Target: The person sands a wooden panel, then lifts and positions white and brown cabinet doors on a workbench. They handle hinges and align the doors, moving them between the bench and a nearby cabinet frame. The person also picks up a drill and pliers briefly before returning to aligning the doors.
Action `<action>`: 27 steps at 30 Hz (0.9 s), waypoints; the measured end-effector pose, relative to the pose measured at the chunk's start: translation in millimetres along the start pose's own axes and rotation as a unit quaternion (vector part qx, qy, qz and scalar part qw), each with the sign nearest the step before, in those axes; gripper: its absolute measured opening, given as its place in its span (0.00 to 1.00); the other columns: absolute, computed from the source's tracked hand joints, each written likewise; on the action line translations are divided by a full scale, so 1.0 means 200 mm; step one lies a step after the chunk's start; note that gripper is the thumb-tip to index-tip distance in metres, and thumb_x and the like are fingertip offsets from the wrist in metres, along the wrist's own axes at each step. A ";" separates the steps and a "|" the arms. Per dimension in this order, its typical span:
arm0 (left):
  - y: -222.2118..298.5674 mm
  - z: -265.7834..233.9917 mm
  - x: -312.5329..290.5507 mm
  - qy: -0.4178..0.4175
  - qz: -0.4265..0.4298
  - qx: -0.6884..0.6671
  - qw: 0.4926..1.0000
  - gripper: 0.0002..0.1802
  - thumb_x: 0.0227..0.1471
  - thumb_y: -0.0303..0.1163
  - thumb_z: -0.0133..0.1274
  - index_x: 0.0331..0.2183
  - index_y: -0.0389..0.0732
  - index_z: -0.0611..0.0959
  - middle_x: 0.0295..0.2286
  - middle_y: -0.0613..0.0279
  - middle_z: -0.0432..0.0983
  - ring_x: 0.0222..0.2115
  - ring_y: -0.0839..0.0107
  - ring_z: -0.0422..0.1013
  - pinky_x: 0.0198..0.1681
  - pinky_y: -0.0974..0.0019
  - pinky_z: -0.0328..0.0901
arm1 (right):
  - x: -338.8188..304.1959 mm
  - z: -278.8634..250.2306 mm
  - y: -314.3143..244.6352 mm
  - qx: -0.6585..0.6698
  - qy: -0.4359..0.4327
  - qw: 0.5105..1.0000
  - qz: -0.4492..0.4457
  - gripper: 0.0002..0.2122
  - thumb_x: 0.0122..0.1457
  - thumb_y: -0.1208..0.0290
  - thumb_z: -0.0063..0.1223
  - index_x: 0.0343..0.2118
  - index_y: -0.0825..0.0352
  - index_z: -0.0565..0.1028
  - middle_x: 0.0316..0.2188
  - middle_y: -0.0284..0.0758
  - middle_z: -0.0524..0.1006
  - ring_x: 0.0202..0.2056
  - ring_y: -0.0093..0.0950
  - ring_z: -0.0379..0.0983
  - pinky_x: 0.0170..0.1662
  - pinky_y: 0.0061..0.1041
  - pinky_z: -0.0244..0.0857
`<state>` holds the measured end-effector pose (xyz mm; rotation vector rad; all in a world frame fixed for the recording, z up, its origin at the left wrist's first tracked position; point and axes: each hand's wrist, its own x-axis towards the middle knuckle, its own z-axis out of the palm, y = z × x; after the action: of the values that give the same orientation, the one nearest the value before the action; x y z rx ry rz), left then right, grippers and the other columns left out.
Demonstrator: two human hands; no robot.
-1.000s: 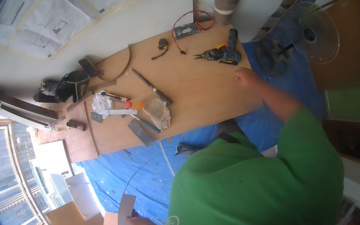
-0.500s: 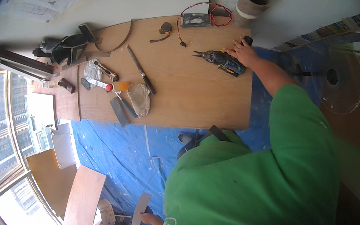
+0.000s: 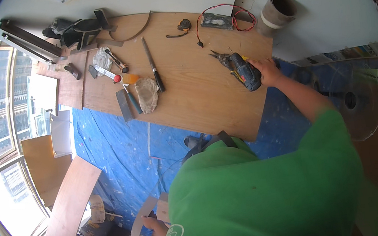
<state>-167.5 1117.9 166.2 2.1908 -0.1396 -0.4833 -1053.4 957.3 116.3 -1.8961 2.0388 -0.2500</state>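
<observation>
My right hand is closed round the grip of a dark blue cordless drill near the right end of the wooden board table. Partly behind the drill lie snips with pointed dark jaws and yellow on the handles. Low on the left, my left hand is closed on a long pale-grey, blade-like tool held out over the floor; its exact kind cannot be made out.
On the table are a tape measure, a black battery-like block with red wires, an orange bottle, a long black-handled tool and a cloth. A rolled sheet stands behind. Blue sheeting covers the floor.
My right hand has taken hold of the drill and turned it, bringing it slightly toward me off the snips. The view has shifted; my left hand still grips the blade-like tool.
</observation>
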 end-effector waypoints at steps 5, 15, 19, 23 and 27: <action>0.15 0.13 -0.20 -0.033 -0.012 0.031 0.999 0.21 0.59 0.41 0.46 0.35 0.30 0.82 0.28 0.53 0.81 0.26 0.62 0.78 0.22 0.65 0.65 | -0.13 0.01 -0.39 0.604 0.028 0.781 0.156 0.26 0.48 0.71 0.66 0.52 0.61 0.71 0.38 0.33 0.75 0.36 0.33 0.75 0.43 0.36 0.70; 0.30 0.29 -0.14 -0.046 0.041 0.029 0.998 0.23 0.58 0.40 0.49 0.37 0.25 0.80 0.30 0.50 0.81 0.26 0.58 0.80 0.21 0.63 0.68 | -0.16 -0.12 -0.71 0.900 -0.116 0.391 0.153 0.18 0.50 0.68 0.64 0.43 0.65 0.72 0.24 0.36 0.76 0.32 0.34 0.76 0.41 0.36 0.72; 0.31 0.31 -0.13 -0.046 0.049 0.023 0.997 0.25 0.58 0.41 0.50 0.36 0.21 0.79 0.31 0.46 0.80 0.25 0.56 0.81 0.20 0.61 0.72 | -0.15 -0.12 -0.72 0.913 -0.124 0.369 0.120 0.18 0.50 0.69 0.63 0.43 0.65 0.71 0.27 0.35 0.76 0.34 0.35 0.76 0.42 0.37 0.71; 0.23 0.26 -0.07 -0.037 0.077 0.075 0.993 0.26 0.59 0.42 0.49 0.33 0.21 0.78 0.30 0.44 0.80 0.23 0.56 0.80 0.18 0.61 0.72 | -0.15 -0.14 -0.74 0.912 -0.122 0.370 0.131 0.18 0.48 0.70 0.64 0.42 0.64 0.72 0.32 0.34 0.75 0.35 0.34 0.76 0.42 0.36 0.72; 0.20 0.24 -0.12 -0.051 0.065 0.088 0.993 0.27 0.59 0.43 0.49 0.29 0.23 0.79 0.26 0.45 0.81 0.21 0.57 0.79 0.17 0.61 0.73 | -0.17 -0.09 -0.71 0.907 -0.118 0.386 0.122 0.15 0.47 0.69 0.65 0.38 0.63 0.74 0.34 0.32 0.74 0.36 0.32 0.76 0.42 0.35 0.72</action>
<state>-206.3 1064.3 178.2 2.3116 -0.3908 -0.5269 -925.6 975.2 188.4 -0.0534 0.5605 -1.2721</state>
